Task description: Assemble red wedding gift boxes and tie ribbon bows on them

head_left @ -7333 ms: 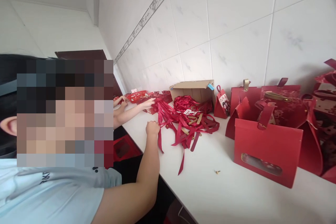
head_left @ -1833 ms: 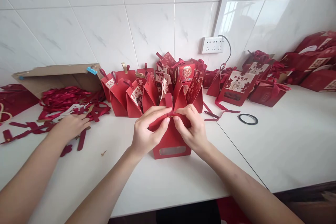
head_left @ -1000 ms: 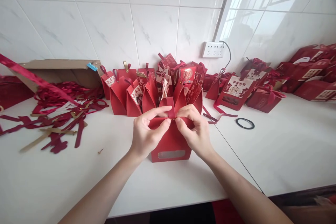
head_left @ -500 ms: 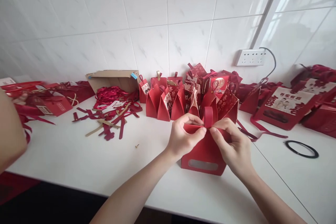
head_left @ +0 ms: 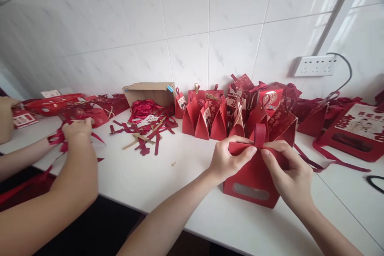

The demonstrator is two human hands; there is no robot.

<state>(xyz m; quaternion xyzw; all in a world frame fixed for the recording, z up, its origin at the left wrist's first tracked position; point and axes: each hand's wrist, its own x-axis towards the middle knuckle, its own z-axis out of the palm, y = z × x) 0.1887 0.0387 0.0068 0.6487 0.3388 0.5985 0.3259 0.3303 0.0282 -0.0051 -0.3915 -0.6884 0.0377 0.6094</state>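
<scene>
A red gift box with a clear window low on its front stands upright on the white table. A dark red strap loops up from its top edge. My left hand pinches that top edge just left of the strap. On the other side, my right hand grips the same edge, thumb pressed close to the strap's base. Both thumbs nearly meet there, and any small fastener between them is hidden. To the left on the table lies a small brass fastener.
Behind my hands stand several red gift boxes. A cardboard box spills red ribbon, with loose straps in front. At left, a co-worker's hand handles ribbon. More boxes and a black ring lie at right.
The view has swung left, so the scene sits further right and the co-worker's arms now show more fully. My hands keep the same grip on the gift box.
</scene>
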